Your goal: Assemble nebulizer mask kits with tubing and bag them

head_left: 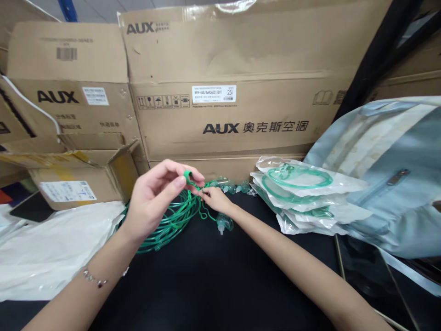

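A tangle of green plastic tubing [172,220] lies on the black table [213,276]. My left hand [155,197] is raised over it, thumb and fingers pinched on a green end of the tubing [188,176]. My right hand [215,198] rests lower, just right of it, fingers pinched on the same green tubing. A small clear connector piece [223,225] lies just below my right wrist.
A stack of sealed clear bags with green tubing [303,193] lies to the right, beside a pale blue bag [389,170]. Large AUX cardboard boxes [234,92] form a wall behind. An open small box [79,174] and white plastic sheeting [51,248] sit at left.
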Action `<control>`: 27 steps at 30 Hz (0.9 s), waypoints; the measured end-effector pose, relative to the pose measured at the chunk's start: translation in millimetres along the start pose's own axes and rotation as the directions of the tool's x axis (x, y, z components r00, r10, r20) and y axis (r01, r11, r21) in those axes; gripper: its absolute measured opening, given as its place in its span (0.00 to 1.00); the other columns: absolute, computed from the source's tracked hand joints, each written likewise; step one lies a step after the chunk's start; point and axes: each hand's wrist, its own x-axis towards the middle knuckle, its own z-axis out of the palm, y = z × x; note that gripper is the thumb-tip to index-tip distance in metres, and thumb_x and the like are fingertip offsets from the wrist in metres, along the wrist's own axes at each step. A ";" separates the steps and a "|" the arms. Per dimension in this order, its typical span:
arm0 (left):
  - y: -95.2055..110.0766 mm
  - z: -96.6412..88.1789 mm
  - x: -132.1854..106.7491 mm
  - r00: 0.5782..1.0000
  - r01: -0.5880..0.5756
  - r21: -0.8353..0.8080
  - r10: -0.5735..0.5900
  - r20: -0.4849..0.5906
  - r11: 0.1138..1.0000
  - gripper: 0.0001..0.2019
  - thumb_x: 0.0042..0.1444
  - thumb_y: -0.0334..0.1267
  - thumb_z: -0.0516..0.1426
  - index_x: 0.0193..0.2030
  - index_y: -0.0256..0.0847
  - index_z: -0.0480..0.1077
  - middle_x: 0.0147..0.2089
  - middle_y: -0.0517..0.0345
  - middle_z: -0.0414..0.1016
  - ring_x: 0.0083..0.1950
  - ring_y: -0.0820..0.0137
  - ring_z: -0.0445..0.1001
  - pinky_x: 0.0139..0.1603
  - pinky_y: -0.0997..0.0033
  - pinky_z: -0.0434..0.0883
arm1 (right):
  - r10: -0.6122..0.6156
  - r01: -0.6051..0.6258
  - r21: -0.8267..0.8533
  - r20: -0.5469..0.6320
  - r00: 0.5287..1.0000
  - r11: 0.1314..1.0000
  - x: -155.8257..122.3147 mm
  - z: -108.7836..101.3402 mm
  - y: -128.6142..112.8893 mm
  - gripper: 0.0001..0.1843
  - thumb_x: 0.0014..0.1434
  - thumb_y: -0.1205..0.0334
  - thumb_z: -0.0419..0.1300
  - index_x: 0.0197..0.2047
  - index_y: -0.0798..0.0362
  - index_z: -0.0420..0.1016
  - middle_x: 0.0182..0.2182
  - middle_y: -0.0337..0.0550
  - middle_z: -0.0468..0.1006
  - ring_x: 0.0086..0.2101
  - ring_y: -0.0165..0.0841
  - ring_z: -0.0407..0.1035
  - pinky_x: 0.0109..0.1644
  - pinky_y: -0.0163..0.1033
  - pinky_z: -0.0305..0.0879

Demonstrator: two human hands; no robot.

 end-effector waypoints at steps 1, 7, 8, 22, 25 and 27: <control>5.8 0.4 -0.6 0.999 -0.041 -0.011 0.041 -0.002 0.999 0.02 0.55 0.33 0.55 0.34 0.39 0.68 0.36 0.55 0.74 0.36 0.69 0.73 0.36 0.68 0.71 | -0.001 0.001 0.013 0.003 1.000 1.000 0.4 -0.5 -0.1 0.14 0.60 0.63 0.51 0.29 0.58 0.75 0.25 0.42 0.77 0.26 0.28 0.68 0.33 0.31 0.59; 23.7 3.6 -2.5 0.986 -0.149 -0.066 0.143 -0.088 0.987 0.02 0.54 0.34 0.57 0.34 0.40 0.71 0.35 0.56 0.74 0.35 0.69 0.73 0.33 0.69 0.72 | 0.008 -0.009 0.065 0.009 1.000 0.998 1.4 -7.6 -0.6 0.14 0.58 0.64 0.52 0.28 0.58 0.76 0.23 0.41 0.76 0.25 0.27 0.66 0.32 0.31 0.57; 25.9 3.8 -2.9 0.983 -0.168 -0.085 0.159 -0.096 0.982 0.02 0.53 0.33 0.58 0.34 0.39 0.71 0.35 0.56 0.73 0.35 0.70 0.73 0.33 0.70 0.73 | 0.014 -0.015 0.072 0.010 1.000 0.997 0.9 -8.5 -0.1 0.13 0.58 0.65 0.53 0.27 0.58 0.76 0.22 0.40 0.75 0.24 0.27 0.65 0.31 0.30 0.57; -63.8 10.1 -12.6 0.906 0.423 0.151 -0.413 -0.096 0.893 0.09 0.46 0.39 0.62 0.28 0.36 0.70 0.23 0.59 0.72 0.26 0.73 0.71 0.29 0.74 0.71 | -0.009 0.101 0.330 -0.271 0.963 0.939 -46.9 -51.3 -36.2 0.17 0.61 0.57 0.48 0.44 0.56 0.72 0.37 0.45 0.79 0.35 0.32 0.73 0.36 0.34 0.67; -80.0 11.4 -22.3 0.846 0.533 0.116 -0.527 -0.078 0.838 0.10 0.44 0.39 0.63 0.30 0.36 0.69 0.24 0.60 0.71 0.26 0.74 0.71 0.29 0.74 0.70 | -0.026 0.127 0.226 -0.403 0.915 0.966 -77.7 -57.5 -34.0 0.12 0.59 0.57 0.52 0.39 0.53 0.74 0.36 0.44 0.79 0.34 0.33 0.73 0.37 0.37 0.68; -84.2 11.5 -29.6 0.827 0.562 0.079 -0.559 -0.057 0.823 0.11 0.44 0.39 0.62 0.31 0.36 0.67 0.25 0.60 0.71 0.26 0.74 0.71 0.29 0.74 0.69 | -0.023 0.093 0.131 -0.457 0.889 0.987 -96.5 -60.3 -26.6 0.11 0.58 0.58 0.53 0.38 0.52 0.74 0.35 0.44 0.79 0.34 0.34 0.73 0.37 0.38 0.68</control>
